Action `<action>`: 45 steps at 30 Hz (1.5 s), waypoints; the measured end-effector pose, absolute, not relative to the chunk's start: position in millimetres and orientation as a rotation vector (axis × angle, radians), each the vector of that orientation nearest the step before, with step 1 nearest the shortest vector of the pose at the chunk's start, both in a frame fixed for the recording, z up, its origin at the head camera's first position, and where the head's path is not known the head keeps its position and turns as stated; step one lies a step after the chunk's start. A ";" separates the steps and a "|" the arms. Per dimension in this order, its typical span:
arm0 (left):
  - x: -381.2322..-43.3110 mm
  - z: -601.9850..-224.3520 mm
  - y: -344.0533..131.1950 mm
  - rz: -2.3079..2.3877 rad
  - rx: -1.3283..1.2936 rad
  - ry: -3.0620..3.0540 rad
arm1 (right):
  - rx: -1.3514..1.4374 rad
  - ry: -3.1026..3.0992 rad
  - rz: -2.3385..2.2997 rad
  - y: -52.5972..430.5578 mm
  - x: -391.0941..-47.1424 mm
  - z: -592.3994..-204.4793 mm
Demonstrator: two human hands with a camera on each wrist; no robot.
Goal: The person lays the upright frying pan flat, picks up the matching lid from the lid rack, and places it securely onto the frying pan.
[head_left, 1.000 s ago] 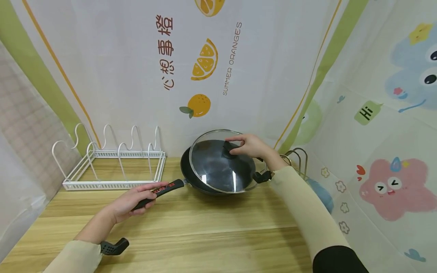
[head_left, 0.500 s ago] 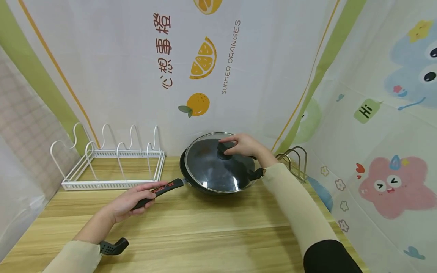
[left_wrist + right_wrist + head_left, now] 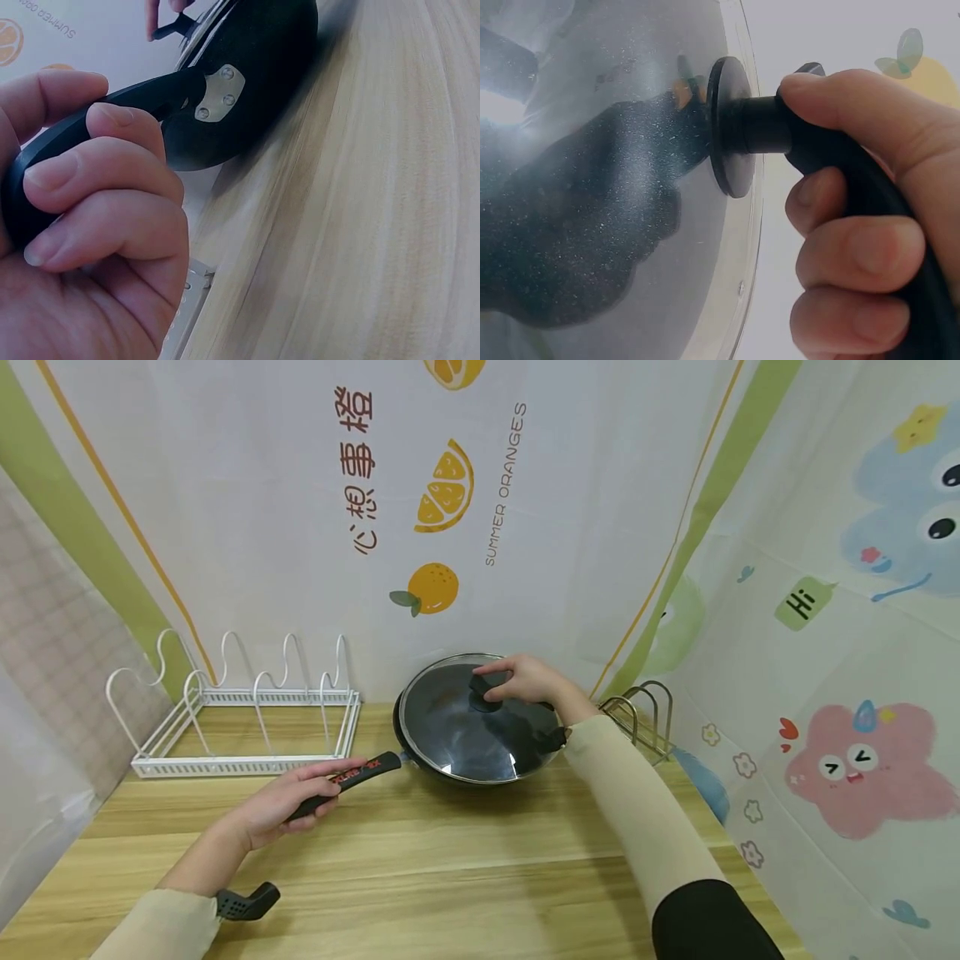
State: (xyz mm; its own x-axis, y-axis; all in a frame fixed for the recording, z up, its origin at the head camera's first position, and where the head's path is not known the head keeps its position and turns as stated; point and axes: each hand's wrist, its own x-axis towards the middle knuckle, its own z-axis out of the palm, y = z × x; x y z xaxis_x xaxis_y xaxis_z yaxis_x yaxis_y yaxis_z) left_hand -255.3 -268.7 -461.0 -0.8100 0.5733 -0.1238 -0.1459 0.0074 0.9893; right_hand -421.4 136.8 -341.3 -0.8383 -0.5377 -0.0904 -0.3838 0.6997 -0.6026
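Observation:
A black wok (image 3: 255, 82) stands on the wooden table, its long black handle (image 3: 379, 767) pointing to the left front. My left hand (image 3: 288, 806) grips that handle, fingers curled round it in the left wrist view. Over the wok's opening lies a clear glass lid (image 3: 457, 735) with a metal rim; a dark sliver of wok shows past its left edge. The lid's black knob (image 3: 840, 157) is held by my right hand (image 3: 525, 681), thumb on top and fingers curled beneath. Whether the lid sits fully on the wok's rim I cannot tell.
To the left stands a white wire rack (image 3: 247, 768) with upright loops. A gold-coloured wire rack (image 3: 652, 718) is at the right, partly behind the right forearm. Printed cloths (image 3: 585, 485) hang at the back and sides of the wooden table (image 3: 420, 877).
My right hand has carried the lid to the left and lowered it over the wok. The left hand keeps its grip on the handle, and the wok has barely moved.

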 end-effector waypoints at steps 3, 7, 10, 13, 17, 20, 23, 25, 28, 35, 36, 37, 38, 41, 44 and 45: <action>-255.3 -460.9 -268.8 1.853 0.437 1.787 | -0.729 2.647 -0.851 135.2 -423.1 -343.8; -255.2 -460.9 -268.8 1.850 0.433 1.795 | -0.727 2.653 -0.848 132.8 -424.7 -345.7; -255.1 -460.7 -268.7 1.849 0.426 1.802 | -0.719 2.655 -0.847 131.6 -426.2 -346.3; -255.0 -460.4 -268.5 1.847 0.423 1.805 | -0.710 2.655 -0.847 130.8 -427.5 -347.1; -255.0 -460.2 -268.5 1.848 0.431 1.798 | -0.715 2.647 -0.850 130.3 -429.4 -349.1; -255.0 -460.7 -268.5 1.850 0.434 1.788 | -0.717 2.636 -0.858 130.2 -430.9 -352.4; -255.3 -460.7 -268.3 1.851 0.439 1.781 | -0.711 2.626 -0.868 130.3 -432.8 -355.3; -255.4 -460.5 -268.4 1.851 0.440 1.781 | -0.705 2.623 -0.870 130.0 -434.1 -356.9; -255.6 -460.4 -268.9 1.853 0.449 1.778 | -0.699 2.618 -0.874 129.2 -435.6 -358.6; -256.0 -460.2 -269.8 1.849 0.452 1.779 | -0.715 2.618 -0.869 127.7 -437.3 -360.0; -256.0 -460.1 -270.0 1.850 0.453 1.778 | -0.718 2.616 -0.869 127.7 -437.4 -360.0; -255.9 -459.8 -270.1 1.850 0.454 1.777 | -0.721 2.614 -0.870 127.7 -437.6 -359.9; -255.9 -459.7 -270.1 1.851 0.457 1.775 | -0.727 2.611 -0.872 127.8 -437.6 -359.8; -256.2 -459.6 -270.1 1.854 0.468 1.765 | -0.728 2.604 -0.878 128.3 -438.1 -359.5; -256.5 -459.9 -269.6 1.854 0.482 1.754 | -0.727 2.605 -0.876 128.9 -438.4 -359.0; -256.5 -460.0 -269.4 1.854 0.485 1.751 | -0.726 2.609 -0.873 128.9 -438.5 -358.7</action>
